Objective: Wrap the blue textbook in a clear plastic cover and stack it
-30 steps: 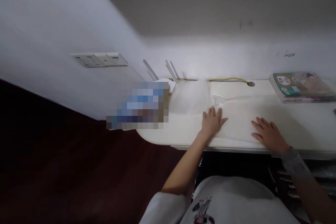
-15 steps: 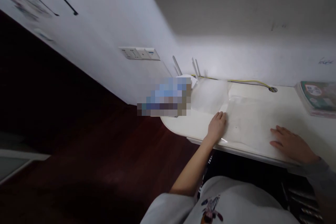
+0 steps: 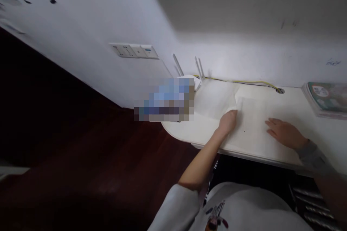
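Observation:
A thin, translucent whitish sheet (image 3: 215,99), which looks like plastic, lies on the white desk (image 3: 181,131). A second pale panel (image 3: 253,126) lies to its right; I cannot tell whether the two are joined. My left hand (image 3: 228,121) is closed, its fingers curled at the edge between them, seemingly pinching the sheet. The fingertips are partly hidden. My right hand (image 3: 286,133) rests palm down over the right panel, open with its fingers stretched to the left. A grey cuff or band circles that wrist.
A white router (image 3: 189,77) with upright antennas stands in the back left corner, behind a blurred bluish item (image 3: 168,97). Books (image 3: 326,97) are stacked at right. A yellow cable (image 3: 252,82) runs along the wall into a desk hole (image 3: 280,90).
My left hand has moved slightly up and right, and its fingers have curled in. My right hand has slid left and a little up across the panel. The view has shifted slightly.

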Available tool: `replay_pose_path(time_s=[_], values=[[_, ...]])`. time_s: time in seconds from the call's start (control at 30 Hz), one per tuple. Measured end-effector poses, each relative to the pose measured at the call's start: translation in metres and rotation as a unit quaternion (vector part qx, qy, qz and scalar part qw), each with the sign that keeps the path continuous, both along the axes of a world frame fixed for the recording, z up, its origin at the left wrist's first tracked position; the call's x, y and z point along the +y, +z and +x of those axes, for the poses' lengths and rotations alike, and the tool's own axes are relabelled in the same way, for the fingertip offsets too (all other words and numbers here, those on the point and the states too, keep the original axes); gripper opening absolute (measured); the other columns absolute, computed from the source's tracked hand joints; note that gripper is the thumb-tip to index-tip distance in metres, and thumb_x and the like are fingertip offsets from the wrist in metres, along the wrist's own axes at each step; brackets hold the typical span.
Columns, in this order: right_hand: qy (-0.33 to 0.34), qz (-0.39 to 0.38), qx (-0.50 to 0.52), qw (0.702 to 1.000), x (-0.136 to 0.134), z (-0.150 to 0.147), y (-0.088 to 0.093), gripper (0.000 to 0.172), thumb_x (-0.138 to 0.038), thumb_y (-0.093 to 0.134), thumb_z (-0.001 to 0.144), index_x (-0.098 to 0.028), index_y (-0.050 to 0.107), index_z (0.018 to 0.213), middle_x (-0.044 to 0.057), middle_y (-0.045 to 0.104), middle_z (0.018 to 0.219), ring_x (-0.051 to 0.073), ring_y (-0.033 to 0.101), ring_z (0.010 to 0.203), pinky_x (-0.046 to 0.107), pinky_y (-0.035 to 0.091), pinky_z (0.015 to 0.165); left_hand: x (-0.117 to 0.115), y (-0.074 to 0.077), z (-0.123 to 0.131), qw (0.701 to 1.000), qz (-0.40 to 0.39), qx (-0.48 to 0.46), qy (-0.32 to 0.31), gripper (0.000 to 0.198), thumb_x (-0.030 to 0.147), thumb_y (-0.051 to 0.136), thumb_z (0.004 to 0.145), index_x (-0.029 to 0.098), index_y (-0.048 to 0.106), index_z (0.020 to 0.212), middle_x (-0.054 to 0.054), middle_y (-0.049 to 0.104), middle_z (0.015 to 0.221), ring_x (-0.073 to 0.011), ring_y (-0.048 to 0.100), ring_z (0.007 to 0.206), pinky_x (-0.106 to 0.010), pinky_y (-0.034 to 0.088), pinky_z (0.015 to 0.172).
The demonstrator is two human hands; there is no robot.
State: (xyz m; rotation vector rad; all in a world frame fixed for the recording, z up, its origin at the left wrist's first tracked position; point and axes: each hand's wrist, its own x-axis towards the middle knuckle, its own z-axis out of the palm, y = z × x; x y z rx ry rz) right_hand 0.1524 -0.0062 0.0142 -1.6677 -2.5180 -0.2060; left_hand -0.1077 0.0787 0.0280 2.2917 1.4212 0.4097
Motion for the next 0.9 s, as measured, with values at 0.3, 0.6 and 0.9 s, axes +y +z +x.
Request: replay_pose_path(time_s=[0.3, 0.6, 0.9], values=[[0.067, -0.01, 0.036, 0.997, 0.036, -0.03, -0.038, 0.05, -0.044, 0.037, 0.094, -0.024, 0.041, 0.14, 0.012, 0.04, 0.146, 0.026, 0.034, 0.135, 0.052, 0.027, 0.107, 0.02, -0.011, 0.004, 0.994, -0.041, -0.069, -0.077, 0.053, 0.013, 0.039, 0.088, 0.016, 0.036, 0.141, -0.006, 0.064, 0.123, -0.0141, 0.06, 0.11, -0.026, 0.045, 0.096], [0.077, 0.008, 0.022, 0.997, 0.034, -0.031, -0.035, 0.049, -0.044, 0.036, 0.094, -0.019, 0.048, 0.134, 0.014, 0.044, 0.143, 0.027, 0.035, 0.134, 0.051, 0.028, 0.107, 0.041, 0.0, 0.038, 0.975, 0.064, 0.161, -0.138, 0.082, 0.048, 0.042, 0.09, 0.008, 0.002, 0.149, -0.017, 0.033, 0.149, -0.0323, 0.016, 0.142, -0.054, 0.018, 0.111], [0.069, -0.001, 0.063, 0.996, 0.037, -0.027, -0.038, 0.047, -0.045, 0.039, 0.093, -0.023, 0.049, 0.133, 0.012, 0.045, 0.143, 0.026, 0.039, 0.132, 0.052, 0.031, 0.105, 0.038, 0.008, -0.038, 0.971, 0.094, 0.217, -0.022, 0.062, 0.012, 0.039, 0.087, 0.027, 0.027, 0.146, -0.005, 0.038, 0.148, -0.0308, 0.015, 0.142, -0.058, 0.018, 0.111]])
